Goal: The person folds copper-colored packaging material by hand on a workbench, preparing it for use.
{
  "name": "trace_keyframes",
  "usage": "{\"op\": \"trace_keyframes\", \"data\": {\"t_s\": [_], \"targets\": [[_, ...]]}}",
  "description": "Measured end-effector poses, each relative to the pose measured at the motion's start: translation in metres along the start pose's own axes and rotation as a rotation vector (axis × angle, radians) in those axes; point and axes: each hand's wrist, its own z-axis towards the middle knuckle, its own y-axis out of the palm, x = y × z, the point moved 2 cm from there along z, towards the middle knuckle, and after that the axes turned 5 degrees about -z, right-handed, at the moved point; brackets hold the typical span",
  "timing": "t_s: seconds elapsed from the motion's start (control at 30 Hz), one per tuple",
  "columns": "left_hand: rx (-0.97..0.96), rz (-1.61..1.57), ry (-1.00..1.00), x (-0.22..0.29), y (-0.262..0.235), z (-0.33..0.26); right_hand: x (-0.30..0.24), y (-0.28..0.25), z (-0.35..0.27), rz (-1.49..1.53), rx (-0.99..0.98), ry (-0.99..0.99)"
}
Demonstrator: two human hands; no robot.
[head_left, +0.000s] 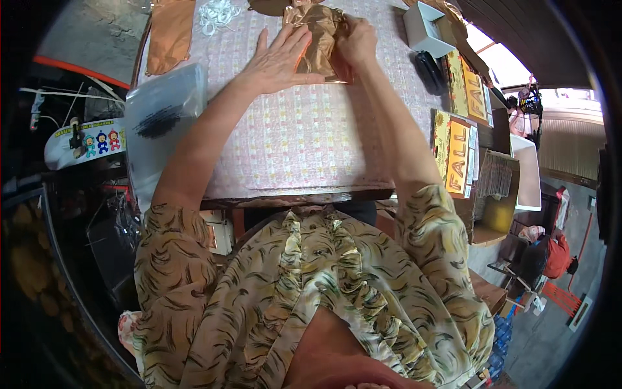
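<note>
A flat, shiny copper-coloured foil balloon [321, 50] lies at the far middle of the table. My left hand [271, 63] rests palm down on its left edge, with the fingers stretched out. At the balloon's right edge, my right hand [357, 41] has its fingers curled in and pinches the foil; its fingertips are partly hidden. Another copper foil piece [170, 37] lies at the far left of the table. Between that piece and my left hand sits a loose heap of thin white ribbon [216, 15].
A checked pink-and-white cloth [291, 146] covers the table. Clear plastic bags [146, 87] lie along its left edge. On the right are a white box [429, 32], a dark case [429, 72] and printed orange-yellow packages [455, 155]. A cardboard box [481, 227] and a white bin [528, 175] stand beyond.
</note>
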Motion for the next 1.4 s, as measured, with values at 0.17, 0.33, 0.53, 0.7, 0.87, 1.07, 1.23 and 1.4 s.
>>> {"op": "trace_keyframes", "data": {"t_s": [0.17, 0.33, 0.53, 0.7, 0.87, 1.07, 1.23, 1.4], "targets": [[0.001, -0.002, -0.041, -0.005, -0.003, -0.006, 0.014, -0.002, 0.036, 0.321, -0.245, 0.197], [0.011, -0.036, -0.048, -0.007, 0.001, -0.009, 0.008, 0.003, 0.064, 0.313, -0.638, 0.288], [0.128, -0.116, 0.019, 0.000, 0.004, 0.008, 0.023, -0.017, 0.076, 0.180, -0.707, 0.178], [0.875, -0.046, -0.150, -0.002, -0.054, -0.017, -0.057, -0.122, 0.045, 0.425, -0.430, -0.018], [1.061, -1.083, 0.353, -0.044, -0.051, -0.050, -0.071, -0.165, -0.049, 0.309, -0.019, -0.646], [0.401, -0.614, -0.103, 0.006, -0.082, -0.078, -0.036, -0.144, -0.171, -0.055, -0.035, -0.857], [0.219, -0.380, 0.185, 0.033, -0.077, -0.052, -0.023, -0.134, -0.195, -0.036, -0.099, -0.801], [-0.048, -0.260, 0.376, 0.057, -0.051, -0.017, -0.017, -0.134, -0.199, 0.011, -0.047, -0.764]]}}
